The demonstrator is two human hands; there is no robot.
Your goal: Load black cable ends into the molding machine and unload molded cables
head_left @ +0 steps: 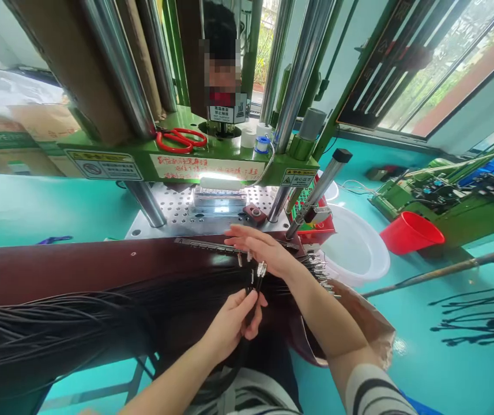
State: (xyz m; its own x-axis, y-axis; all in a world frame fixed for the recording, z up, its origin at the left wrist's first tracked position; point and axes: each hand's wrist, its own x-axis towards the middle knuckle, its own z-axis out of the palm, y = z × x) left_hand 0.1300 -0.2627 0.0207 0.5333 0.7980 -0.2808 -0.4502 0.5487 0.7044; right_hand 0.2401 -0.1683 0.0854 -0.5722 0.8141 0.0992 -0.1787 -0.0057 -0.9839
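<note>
My left hand (240, 314) is closed around a few black cables (252, 285) in front of my body. Their metal plug ends (261, 269) stick up past the fingers. Just above them is my right hand (266, 252), palm down, fingers stretched to the left; its thumb is mostly hidden. Small metal tips show right under its fingers, and I cannot tell whether they touch it. Beyond that hand, a long metal strip (203, 246) lies along the bench edge. A thick bundle of black cables (78, 314) runs across the brown bench, with several metal ends at its right.
A green press (225, 158) with steel columns stands ahead, a lit metal mould (219, 202) on its perforated plate (173, 213). Red-handled scissors (181, 140) lie on its ledge. To the right are a red crate (316, 230), a white tub (379, 253) and a red bucket (411, 233).
</note>
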